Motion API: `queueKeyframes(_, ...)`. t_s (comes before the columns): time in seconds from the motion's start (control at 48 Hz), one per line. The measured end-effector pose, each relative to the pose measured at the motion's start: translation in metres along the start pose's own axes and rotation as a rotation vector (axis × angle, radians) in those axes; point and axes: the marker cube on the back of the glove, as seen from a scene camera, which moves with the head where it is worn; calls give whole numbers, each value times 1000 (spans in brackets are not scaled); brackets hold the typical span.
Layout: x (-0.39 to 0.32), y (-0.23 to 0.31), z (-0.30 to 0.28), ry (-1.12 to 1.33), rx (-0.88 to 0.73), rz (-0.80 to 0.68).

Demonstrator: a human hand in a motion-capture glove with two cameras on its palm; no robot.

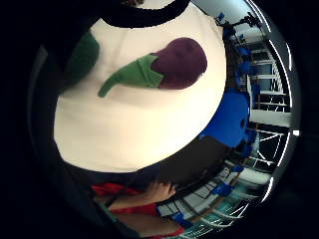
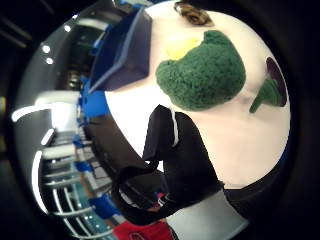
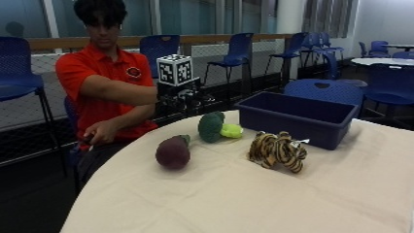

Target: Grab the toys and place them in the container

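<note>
While the person sits behind the round, cream-covered table (image 3: 271, 199), the right arm is raised and stretched level across the chest, forearm horizontal. Gloved right hand (image 3: 184, 97) hangs above the table's far edge, over the toys and touching none. The outside view hides its fingers behind the rig; in the thumb-side palm view one black-gloved finger (image 2: 167, 135) extends out with nothing in it, but whether the rest lie apart or curled I cannot tell.

Bare left hand (image 3: 97, 136) is low at the table edge, near the lap.

Toys all on the cloth:
- purple plush aubergine with green stalk (image 3: 173, 151), nearest the person, lying on its side.
- dark green plush broccoli with pale yellow-green stem (image 3: 212, 127), just beyond the aubergine, closest under the palm.
- striped orange-and-black plush tiger (image 3: 278, 151), apart from the broccoli, just in front of the container.

Dark blue rectangular plastic container (image 3: 299, 119) stands open on the table's far side; what shows of its inside holds no toy.
</note>
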Motion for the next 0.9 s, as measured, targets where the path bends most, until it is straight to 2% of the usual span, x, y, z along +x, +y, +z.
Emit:
queueKeyframes(0.458, 16, -2, -14, -41, 62, -16)
queueKeyframes(0.666, 43, -22, -11, -19, 87, 45)
queueKeyframes(0.895, 85, -47, 3, -3, 37, 134)
